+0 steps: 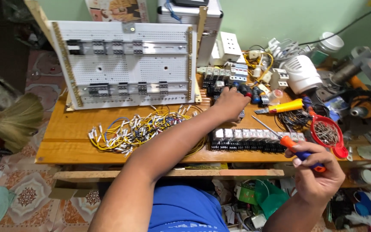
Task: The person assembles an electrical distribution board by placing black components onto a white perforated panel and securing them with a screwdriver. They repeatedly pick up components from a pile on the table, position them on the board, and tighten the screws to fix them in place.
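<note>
My left hand (229, 102) reaches across the wooden table (65, 137) to a cluster of small black relays and switches (220, 83) behind a white perforated panel; whether it grips one is hidden. My right hand (316, 169) holds a screwdriver (295, 148) with an orange and blue handle, its metal shaft pointing up-left over a row of black and clear relays (250, 139) at the table's front edge. A tangle of yellow, blue and white wires (138, 126) lies left of my left arm.
The white perforated panel (127, 64) with mounted black components stands tilted at the back. A red mesh strainer (326, 133) with metal parts, a yellow-handled tool (286, 106), a white domed device (303, 74) and a broom (16, 120) surround the table.
</note>
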